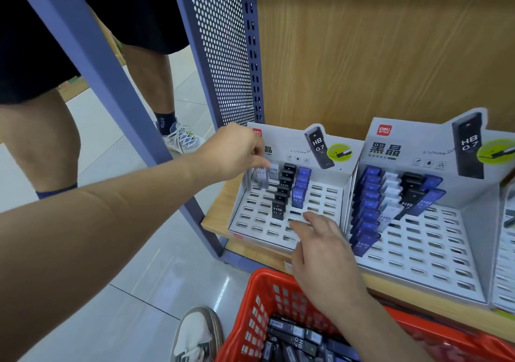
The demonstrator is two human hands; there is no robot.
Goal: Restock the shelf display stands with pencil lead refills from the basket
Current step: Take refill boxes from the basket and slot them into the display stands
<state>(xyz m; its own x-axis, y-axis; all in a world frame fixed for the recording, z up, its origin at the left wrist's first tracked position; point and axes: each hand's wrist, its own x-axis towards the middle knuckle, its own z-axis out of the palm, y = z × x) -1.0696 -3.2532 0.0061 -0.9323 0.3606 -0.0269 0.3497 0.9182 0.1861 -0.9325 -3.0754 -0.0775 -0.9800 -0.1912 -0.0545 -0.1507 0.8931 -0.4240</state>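
Most slots in the left display stand are empty; only a black row, a blue row and two white refills stand at its back, so restocking looks far from done. At the back-left corner the left hand pinches the top of one white refill. The right hand, fingers straight, rests on the stand's front, holding nothing. The right display stand is part filled. Loose refills lie in the red basket.

Columns of upright black refill cases and blue refill cases stand between the left fingers, which pinch a white refill case, and the right fingers. The white slotted cardboard stand lies bare left and right of the right fingers.
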